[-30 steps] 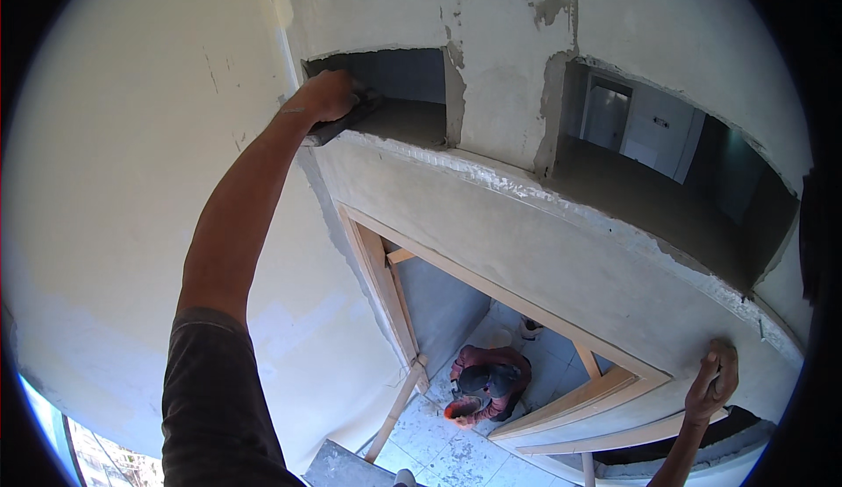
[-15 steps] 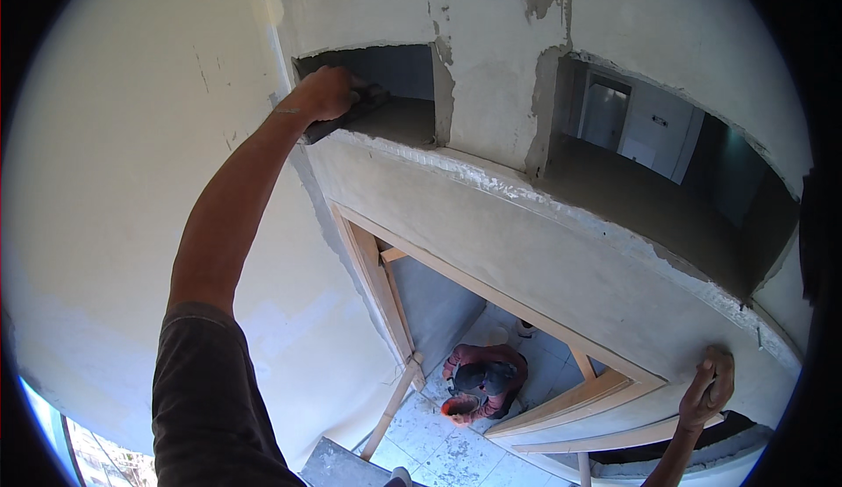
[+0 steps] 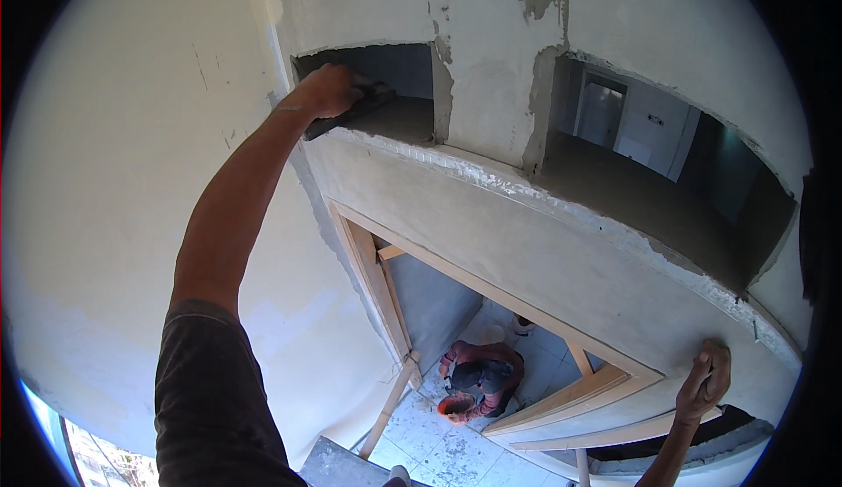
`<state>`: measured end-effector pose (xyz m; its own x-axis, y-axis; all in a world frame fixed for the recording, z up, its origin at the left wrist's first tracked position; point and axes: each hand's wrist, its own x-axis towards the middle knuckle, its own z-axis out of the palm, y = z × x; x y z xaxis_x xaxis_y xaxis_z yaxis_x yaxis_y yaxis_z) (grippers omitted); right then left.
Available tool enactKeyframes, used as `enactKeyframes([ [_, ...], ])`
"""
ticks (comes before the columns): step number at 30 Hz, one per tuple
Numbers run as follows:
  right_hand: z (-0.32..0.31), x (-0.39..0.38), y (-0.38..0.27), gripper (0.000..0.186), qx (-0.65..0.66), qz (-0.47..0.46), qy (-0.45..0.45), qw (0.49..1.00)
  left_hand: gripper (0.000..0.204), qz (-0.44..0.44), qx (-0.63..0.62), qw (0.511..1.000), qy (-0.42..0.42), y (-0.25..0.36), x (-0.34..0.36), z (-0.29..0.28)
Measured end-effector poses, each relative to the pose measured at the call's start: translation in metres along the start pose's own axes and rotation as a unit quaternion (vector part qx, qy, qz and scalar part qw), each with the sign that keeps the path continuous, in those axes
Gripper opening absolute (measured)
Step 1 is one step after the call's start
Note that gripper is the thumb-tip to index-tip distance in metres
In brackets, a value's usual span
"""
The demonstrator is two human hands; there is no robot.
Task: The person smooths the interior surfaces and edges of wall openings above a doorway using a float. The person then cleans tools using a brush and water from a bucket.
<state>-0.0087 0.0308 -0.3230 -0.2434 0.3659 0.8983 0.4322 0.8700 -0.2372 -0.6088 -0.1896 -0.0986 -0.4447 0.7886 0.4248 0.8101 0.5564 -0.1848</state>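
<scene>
My left hand (image 3: 331,92) grips a dark trowel (image 3: 373,96) at the left end of the sill in the smaller rectangular wall opening (image 3: 408,111); much of the tool lies under my hand and in shadow. At the lower right, my right hand (image 3: 709,373) rests against the grey plastered wall (image 3: 570,259), its fingers curled together; I cannot make out whether anything is in them. A rough white plaster edge (image 3: 491,175) runs below both openings.
Below, a crouching co-worker (image 3: 482,382) in maroon holds an orange container (image 3: 452,406) inside a wooden doorframe (image 3: 517,307). A larger opening (image 3: 649,175) is right, a leaning timber (image 3: 386,408) lower left, a grey platform (image 3: 338,465) at bottom, a cream wall (image 3: 105,224) left.
The view has shifted slightly, moving the wall a little left and up in the picture. My left hand stays at the opening's sill with the trowel; my right hand stays against the wall.
</scene>
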Motion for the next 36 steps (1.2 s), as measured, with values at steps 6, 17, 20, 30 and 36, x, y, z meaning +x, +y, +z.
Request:
enactKeyframes([
  [6,0.001,-0.004,0.012,0.020,-0.023,-0.026,-0.005,0.999,0.033,0.097,-0.107,0.989,0.014,0.055,0.009,-0.001],
  [17,0.005,-0.004,0.008,0.019,-0.002,-0.008,-0.011,1.000,0.033,0.063,-0.023,0.998,0.007,0.045,0.010,-0.002],
  [20,-0.001,-0.006,0.011,0.018,-0.015,-0.011,-0.019,1.000,0.032,0.110,-0.060,0.992,0.030,0.069,-0.009,-0.013],
  [30,0.009,0.000,-0.002,0.015,0.005,-0.013,0.005,1.000,0.032,0.095,-0.006,0.994,0.044,0.033,0.015,0.005],
  [36,-0.001,-0.002,0.003,0.015,-0.001,-0.016,0.002,1.000,0.031,0.105,-0.079,0.991,0.020,0.079,-0.025,-0.024],
])
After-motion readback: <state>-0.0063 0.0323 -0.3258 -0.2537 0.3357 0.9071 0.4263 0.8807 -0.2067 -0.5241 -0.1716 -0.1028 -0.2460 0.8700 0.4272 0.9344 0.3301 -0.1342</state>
